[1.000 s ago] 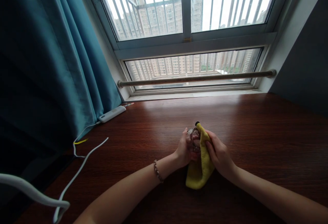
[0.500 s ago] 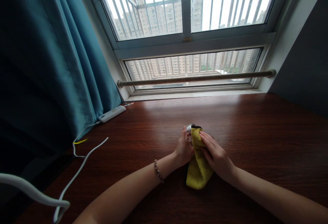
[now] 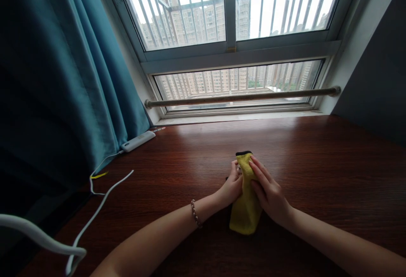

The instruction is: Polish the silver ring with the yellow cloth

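A yellow cloth [image 3: 245, 209] with a black edge hangs between my two hands above the brown wooden surface. My right hand [image 3: 269, 192] is closed on the cloth, its fingers pressing the upper part from the right. On the other side, my left hand [image 3: 231, 189] is curled round a small item mostly covered by the cloth. Only a bit of a shiny, patterned part shows by the left fingertips, so its kind cannot be made out. A beaded bracelet [image 3: 196, 213] circles my left wrist.
The wooden surface [image 3: 317, 167] runs back to a window with a metal rail [image 3: 241, 97] across it. At left are a blue curtain [image 3: 104, 78], a white power strip [image 3: 138, 141], a white cable [image 3: 98, 209] and a yellow strip [image 3: 100, 175].
The cloth's top has shifted and now covers the silvery part that showed above my left fingers. My left hand has moved slightly right, closer to the cloth.
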Motion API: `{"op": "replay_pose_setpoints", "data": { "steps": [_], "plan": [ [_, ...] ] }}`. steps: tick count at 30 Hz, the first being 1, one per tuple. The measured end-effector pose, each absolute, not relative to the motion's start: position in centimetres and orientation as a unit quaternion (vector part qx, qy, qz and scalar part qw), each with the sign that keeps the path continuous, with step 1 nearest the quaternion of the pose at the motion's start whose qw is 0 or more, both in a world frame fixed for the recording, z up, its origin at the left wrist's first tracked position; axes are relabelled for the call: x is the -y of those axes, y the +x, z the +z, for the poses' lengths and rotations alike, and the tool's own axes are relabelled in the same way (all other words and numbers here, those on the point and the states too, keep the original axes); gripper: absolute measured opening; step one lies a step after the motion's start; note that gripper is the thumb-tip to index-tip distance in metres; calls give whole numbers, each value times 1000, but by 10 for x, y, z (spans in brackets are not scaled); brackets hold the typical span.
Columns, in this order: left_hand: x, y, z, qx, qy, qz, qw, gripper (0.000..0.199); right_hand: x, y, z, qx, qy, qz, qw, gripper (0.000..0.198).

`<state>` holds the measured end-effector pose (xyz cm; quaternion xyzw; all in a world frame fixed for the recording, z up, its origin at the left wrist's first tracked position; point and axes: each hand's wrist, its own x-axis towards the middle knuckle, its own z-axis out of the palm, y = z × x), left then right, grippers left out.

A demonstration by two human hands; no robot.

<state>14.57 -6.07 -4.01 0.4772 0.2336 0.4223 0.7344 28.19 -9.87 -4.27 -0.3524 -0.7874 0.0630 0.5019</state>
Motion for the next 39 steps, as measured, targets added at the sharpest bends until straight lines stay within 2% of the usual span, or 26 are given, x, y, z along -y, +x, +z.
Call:
{"op": "replay_pose_setpoints", "data": {
  "steps": [2,6,13,20,23,28,39],
  "plan": [
    [63,144,-43,-238,517,422,706,59,100,283,-39,773,-349,80,524,47],
    [67,141,-49,-210,620,394,645,50,101,285,-34,739,-346,119,566,36],
    [68,140,-53,-200,673,470,535,73,96,287,-35,714,-371,174,568,34],
    [72,136,-38,-223,633,520,528,79,91,287,-43,671,-402,273,560,33],
    [71,134,-38,-237,624,533,520,78,91,286,-45,674,-408,265,557,32],
    [66,133,-42,-328,641,560,409,82,91,285,-47,687,-429,227,541,28],
    [62,137,-36,-319,536,573,532,91,93,285,-43,687,-449,225,525,25]
  ]
}}
